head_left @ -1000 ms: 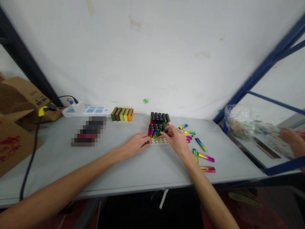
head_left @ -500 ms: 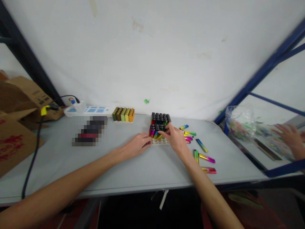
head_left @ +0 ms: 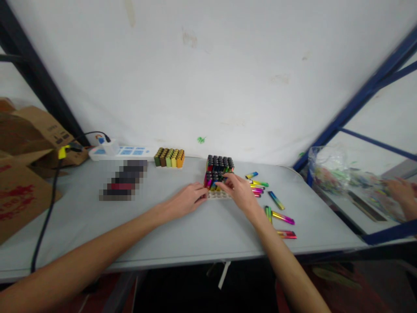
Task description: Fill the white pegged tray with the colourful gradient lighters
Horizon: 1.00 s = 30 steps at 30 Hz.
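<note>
A pale tray with holes [head_left: 217, 195] stands near the middle of the table, and dark-topped lighters [head_left: 220, 163] fill its back rows upright. Several metallic pink, blue and yellow lighters [head_left: 209, 183] stand in the rows closer to me. My left hand [head_left: 190, 198] rests on the table with its fingers together, gripping the tray's left front edge. Over the tray's right side, my right hand [head_left: 240, 192] pinches a lighter in the front row; its fingers hide most of that lighter. Loose shiny lighters [head_left: 276, 200] lie scattered to the right of my right hand.
A block of green, brown and yellow lighters [head_left: 169, 158] stands at the back left, by a white power strip [head_left: 130, 151]. A blurred-out item [head_left: 125, 180] lies left. Cardboard boxes [head_left: 22, 187] fill the left end. Beyond the blue frame [head_left: 374, 93] is another person's hand [head_left: 400, 191].
My right hand has dipped slightly at the front row, and the lighter there that leaned now looks more upright. My left hand has stayed put. The other person's hand has shifted right.
</note>
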Motion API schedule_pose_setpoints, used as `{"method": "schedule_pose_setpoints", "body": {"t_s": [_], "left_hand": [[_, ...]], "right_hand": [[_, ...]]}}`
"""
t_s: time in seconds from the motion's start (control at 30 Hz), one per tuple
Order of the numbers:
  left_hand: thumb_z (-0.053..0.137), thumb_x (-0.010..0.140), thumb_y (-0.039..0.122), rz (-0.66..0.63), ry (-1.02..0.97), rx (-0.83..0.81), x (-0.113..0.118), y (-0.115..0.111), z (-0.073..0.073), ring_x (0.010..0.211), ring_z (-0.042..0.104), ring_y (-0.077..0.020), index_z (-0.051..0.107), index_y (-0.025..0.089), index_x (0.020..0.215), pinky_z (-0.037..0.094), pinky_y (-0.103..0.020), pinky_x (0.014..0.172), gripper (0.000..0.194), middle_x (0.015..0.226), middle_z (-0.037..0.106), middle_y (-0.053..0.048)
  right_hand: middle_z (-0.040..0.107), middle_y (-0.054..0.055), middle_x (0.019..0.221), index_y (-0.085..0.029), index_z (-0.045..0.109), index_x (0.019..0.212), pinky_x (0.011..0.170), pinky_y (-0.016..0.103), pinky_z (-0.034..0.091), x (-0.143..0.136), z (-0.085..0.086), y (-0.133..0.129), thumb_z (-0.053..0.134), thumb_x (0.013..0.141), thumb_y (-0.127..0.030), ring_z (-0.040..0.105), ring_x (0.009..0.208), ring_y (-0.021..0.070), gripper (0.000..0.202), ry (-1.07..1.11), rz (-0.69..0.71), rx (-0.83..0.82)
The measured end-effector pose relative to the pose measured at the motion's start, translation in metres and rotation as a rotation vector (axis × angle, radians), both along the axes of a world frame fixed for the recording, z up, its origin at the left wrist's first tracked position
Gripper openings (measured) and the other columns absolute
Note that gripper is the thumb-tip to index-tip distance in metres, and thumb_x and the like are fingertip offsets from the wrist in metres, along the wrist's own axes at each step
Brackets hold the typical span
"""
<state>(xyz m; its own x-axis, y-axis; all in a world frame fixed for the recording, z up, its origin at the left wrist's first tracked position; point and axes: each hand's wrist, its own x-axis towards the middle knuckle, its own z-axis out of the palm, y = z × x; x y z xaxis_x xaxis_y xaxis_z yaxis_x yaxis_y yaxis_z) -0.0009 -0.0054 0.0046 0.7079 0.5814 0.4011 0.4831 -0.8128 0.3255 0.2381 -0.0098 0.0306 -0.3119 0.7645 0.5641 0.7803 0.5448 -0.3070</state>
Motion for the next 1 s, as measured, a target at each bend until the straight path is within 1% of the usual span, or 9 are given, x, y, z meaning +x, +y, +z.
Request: {"method": "schedule_pose_setpoints", "body": {"t_s": [0.07, 0.17, 0.27, 0.37, 0.47, 0.57, 0.67, 0.83, 1.0], "left_hand": [[0.049, 0.103, 0.023, -0.007, 0.001, -0.003, 0.0, 0.001, -0.001, 0.091, 0.06, -0.0213, 0.063, 0.018, 0.092, 0.049, -0.033, 0.085, 0.018, 0.093, 0.064, -0.007], [0.049, 0.102, 0.021, -0.015, -0.003, -0.014, 0.0, 0.002, -0.002, 0.092, 0.06, -0.0218, 0.062, 0.017, 0.093, 0.049, -0.033, 0.086, 0.017, 0.094, 0.064, -0.007], [0.049, 0.102, 0.021, -0.013, -0.003, -0.021, 0.0, 0.001, -0.002, 0.092, 0.06, -0.0216, 0.062, 0.017, 0.093, 0.049, -0.033, 0.086, 0.017, 0.094, 0.063, -0.007], [0.049, 0.102, 0.021, -0.009, 0.014, -0.029, -0.001, 0.001, -0.001, 0.092, 0.06, -0.0211, 0.062, 0.017, 0.094, 0.049, -0.033, 0.087, 0.016, 0.095, 0.063, -0.007], [0.05, 0.102, 0.02, -0.005, 0.024, -0.034, -0.002, 0.002, -0.001, 0.093, 0.06, -0.0212, 0.062, 0.017, 0.095, 0.049, -0.032, 0.087, 0.014, 0.096, 0.063, -0.007], [0.05, 0.102, 0.019, 0.001, 0.037, -0.036, -0.002, 0.002, 0.0, 0.094, 0.06, -0.0213, 0.062, 0.017, 0.095, 0.049, -0.032, 0.089, 0.014, 0.097, 0.063, -0.007], [0.049, 0.102, 0.02, -0.005, 0.054, -0.042, -0.002, 0.003, 0.001, 0.094, 0.06, -0.0213, 0.062, 0.018, 0.096, 0.048, -0.032, 0.089, 0.015, 0.097, 0.063, -0.007], [0.048, 0.101, 0.02, -0.016, 0.063, -0.039, -0.005, 0.004, 0.005, 0.092, 0.06, -0.0211, 0.062, 0.018, 0.095, 0.048, -0.032, 0.086, 0.015, 0.096, 0.062, -0.007], [0.048, 0.101, 0.02, -0.021, 0.073, -0.047, -0.009, 0.005, 0.009, 0.089, 0.06, -0.0206, 0.061, 0.018, 0.092, 0.047, -0.031, 0.085, 0.016, 0.095, 0.062, -0.006]], "right_hand": [[0.073, 0.005, 0.078, -0.019, 0.066, 0.113, 0.066, 0.027, 0.051, 0.01, 0.008, 0.0, 0.058, 0.099, -0.05, 0.068, 0.067, 0.0185, 0.035, 0.063, -0.028, 0.048], [0.072, 0.004, 0.074, -0.019, 0.068, 0.102, 0.066, 0.027, 0.052, 0.036, 0.021, 0.001, 0.052, 0.102, -0.046, 0.067, 0.064, 0.0175, 0.032, 0.121, -0.121, 0.064], [0.074, 0.007, 0.085, -0.019, 0.069, 0.095, 0.074, 0.031, 0.055, 0.068, 0.024, 0.004, 0.051, 0.101, -0.039, 0.07, 0.073, 0.0194, 0.028, 0.053, -0.092, 0.001], [0.074, 0.011, 0.106, -0.018, 0.071, 0.105, 0.091, 0.038, 0.055, 0.094, 0.013, 0.009, 0.053, 0.099, -0.031, 0.07, 0.097, 0.0247, 0.023, -0.074, -0.054, -0.087], [0.07, 0.016, 0.124, -0.016, 0.068, 0.12, 0.104, 0.046, 0.05, 0.108, -0.006, 0.015, 0.053, 0.097, -0.025, 0.065, 0.117, 0.0291, 0.029, -0.155, -0.071, -0.156], [0.068, 0.015, 0.131, -0.017, 0.067, 0.126, 0.109, 0.047, 0.047, 0.112, -0.018, 0.019, 0.049, 0.099, -0.022, 0.063, 0.122, 0.0287, 0.033, -0.199, -0.033, -0.219], [0.07, 0.015, 0.127, -0.018, 0.068, 0.123, 0.106, 0.046, 0.049, 0.112, -0.02, 0.021, 0.05, 0.099, -0.024, 0.066, 0.117, 0.0284, 0.03, -0.208, -0.009, -0.236], [0.07, 0.013, 0.121, -0.019, 0.068, 0.121, 0.102, 0.045, 0.051, 0.115, -0.012, 0.019, 0.05, 0.1, -0.028, 0.066, 0.112, 0.0267, 0.029, -0.14, -0.035, -0.163], [0.072, 0.012, 0.119, -0.02, 0.069, 0.117, 0.103, 0.046, 0.051, 0.136, 0.014, 0.005, 0.05, 0.1, -0.032, 0.067, 0.112, 0.0276, 0.028, -0.124, -0.12, -0.159]]}}
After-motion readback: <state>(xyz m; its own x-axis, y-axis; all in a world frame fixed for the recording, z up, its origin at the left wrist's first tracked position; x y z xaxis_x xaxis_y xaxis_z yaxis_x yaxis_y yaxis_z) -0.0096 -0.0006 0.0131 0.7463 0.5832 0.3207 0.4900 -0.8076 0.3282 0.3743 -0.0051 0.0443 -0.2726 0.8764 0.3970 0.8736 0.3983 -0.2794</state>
